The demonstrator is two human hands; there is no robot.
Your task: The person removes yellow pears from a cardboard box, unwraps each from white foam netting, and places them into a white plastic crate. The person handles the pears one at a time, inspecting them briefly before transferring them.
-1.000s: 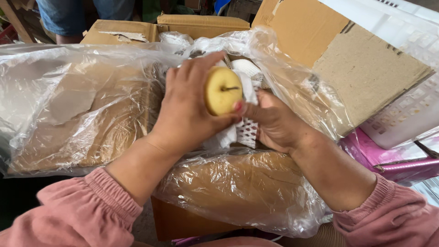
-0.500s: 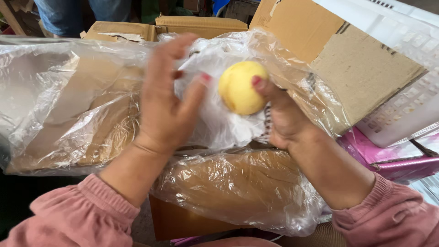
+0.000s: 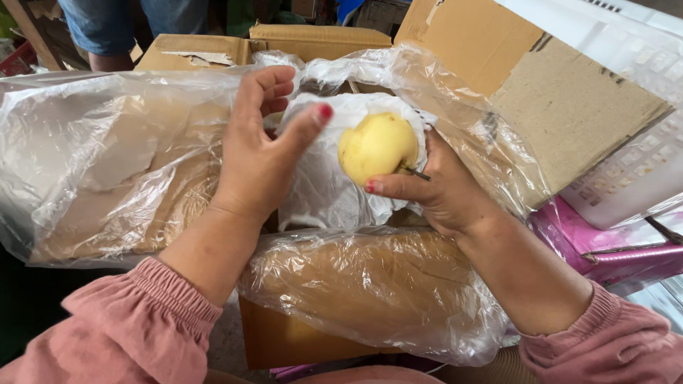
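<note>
- Our right hand (image 3: 445,192) has its grip closed on a yellow apple (image 3: 377,147), stem pointing right, held above the cardboard box (image 3: 313,341).
- White wrapping (image 3: 324,188) sits behind and beneath the apple.
- Our left hand (image 3: 260,156) is open beside it, fingers spread, holding nothing.
- Clear plastic liner (image 3: 107,163) drapes over the box flaps.
- A pink bag (image 3: 612,249) lies to the right.

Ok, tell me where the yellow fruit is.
Head view, centre: the yellow fruit sits in the right hand, over white wrapping in the plastic-lined box.
</note>
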